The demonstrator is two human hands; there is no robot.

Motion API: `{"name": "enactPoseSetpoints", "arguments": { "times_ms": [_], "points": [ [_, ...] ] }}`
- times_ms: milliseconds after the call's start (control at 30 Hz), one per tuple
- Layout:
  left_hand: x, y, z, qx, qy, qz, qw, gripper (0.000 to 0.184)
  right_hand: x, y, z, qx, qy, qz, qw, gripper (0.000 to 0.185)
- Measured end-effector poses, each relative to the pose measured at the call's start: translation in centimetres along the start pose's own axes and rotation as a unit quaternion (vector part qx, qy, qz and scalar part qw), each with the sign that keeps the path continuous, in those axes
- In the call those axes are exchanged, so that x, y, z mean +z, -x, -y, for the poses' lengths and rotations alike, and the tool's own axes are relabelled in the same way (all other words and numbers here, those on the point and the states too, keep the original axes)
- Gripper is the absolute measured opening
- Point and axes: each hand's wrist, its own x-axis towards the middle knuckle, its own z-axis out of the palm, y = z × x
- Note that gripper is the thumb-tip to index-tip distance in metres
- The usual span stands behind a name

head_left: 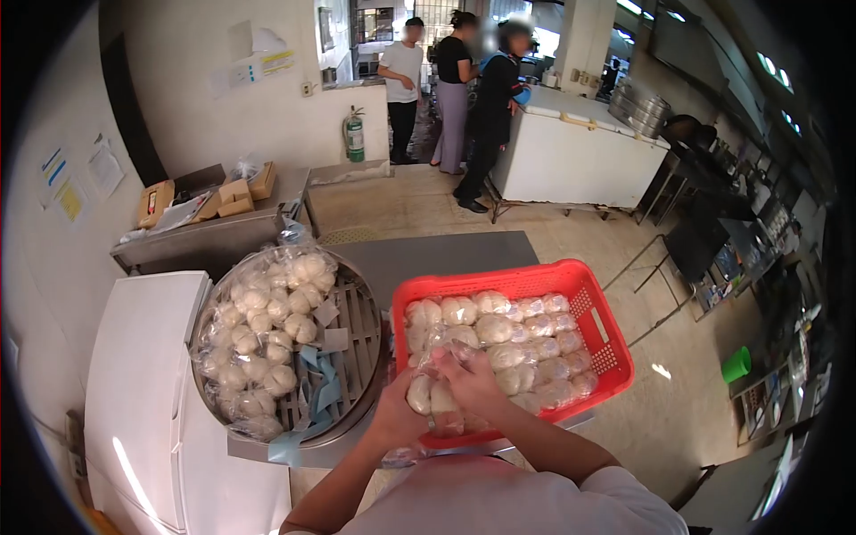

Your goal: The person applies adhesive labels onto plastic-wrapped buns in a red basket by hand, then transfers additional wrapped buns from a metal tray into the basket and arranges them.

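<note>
A clear plastic bag of white buns (431, 398) is between my hands, over the near left corner of the red crate (615, 366). My left hand (399, 414) cups the bag's left side. Fingers of my right hand (470, 382) are closed on its upper part, partly hiding the plastic. Rows of bagged buns (495, 330) fill much of the crate. To the left, a round steamer tray (364, 343) with slats carries a heap of loose buns (259, 312) under clear film. A blue cloth strip (319, 392) lies on the slats.
Crate and tray rest on a steel table (455, 254). A white fridge or freezer (143, 357) stands at left, with a side table (267, 209) of cardboard boxes behind. Three people stand near a white chest freezer (580, 156). A green bin (736, 365) is on the right.
</note>
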Motion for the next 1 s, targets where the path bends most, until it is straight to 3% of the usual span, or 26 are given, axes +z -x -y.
{"name": "enactPoseSetpoints", "arguments": {
  "times_ms": [67, 167, 267, 333, 433, 500, 533, 633, 733, 800, 867, 933, 967, 1000],
  "points": [
    [1.8, -1.1, 0.9, -0.019, 0.027, 0.000, 0.999, 0.084, -2.1, 0.5, 0.5, 0.022, -0.057, -0.014, 0.998, 0.035],
    [4.7, -2.1, 0.3, 0.033, -0.030, 0.062, 0.997, 0.083, -5.3, 0.7, -0.6, 0.095, -0.148, -0.051, 0.983, 0.036],
    [8.7, -2.2, -1.2, 0.065, 0.095, 0.055, 0.992, 0.082, -8.9, 1.0, -1.1, 0.150, -0.224, -0.079, 0.960, 0.036],
    [9.9, -3.1, -1.2, 0.047, 0.061, 0.054, 0.996, 0.084, -10.5, 1.7, -0.5, 0.165, -0.301, -0.093, 0.935, 0.038],
    [10.9, -4.1, -1.6, -0.003, 0.091, 0.066, 0.994, 0.084, -13.0, 3.3, 1.1, 0.124, -0.342, 0.049, 0.930, 0.040],
    [11.7, -5.0, -1.2, -0.078, 0.187, 0.073, 0.976, 0.086, -14.5, 3.5, -0.3, 0.120, -0.320, 0.073, 0.937, 0.038],
    [12.2, -5.1, -1.3, -0.079, 0.150, 0.077, 0.982, 0.086, -15.1, 3.6, -0.8, 0.118, -0.309, 0.085, 0.940, 0.037],
    [13.7, -5.1, -2.4, -0.053, 0.080, 0.080, 0.992, 0.084, -15.7, 3.7, -1.1, 0.171, -0.245, -0.003, 0.954, 0.034],
    [15.2, -5.3, -3.4, -0.010, 0.069, 0.075, 0.995, 0.078, -16.1, 4.0, -0.1, 0.147, -0.119, -0.017, 0.982, 0.029],
    [15.0, -5.8, -1.6, -0.037, 0.031, 0.083, 0.995, 0.070, -17.3, 4.3, -1.2, -0.062, -0.002, 0.040, 0.997, 0.036],
    [15.2, -6.6, -0.7, -0.152, 0.234, 0.100, 0.955, 0.058, -17.7, 5.1, -1.1, -0.215, 0.163, 0.060, 0.961, 0.045],
    [15.1, -6.4, -2.3, -0.265, 0.383, 0.117, 0.877, 0.046, -17.4, 6.1, 0.9, -0.291, 0.357, 0.050, 0.886, 0.056],
    [14.9, -6.8, -4.0, -0.310, 0.433, 0.129, 0.837, 0.041, -17.7, 6.4, 0.3, -0.281, 0.366, 0.055, 0.885, 0.063],
    [15.1, -7.5, -2.6, -0.328, 0.397, 0.156, 0.843, 0.039, -18.2, 6.3, -0.3, -0.275, 0.379, 0.061, 0.882, 0.071]
  ]
}}
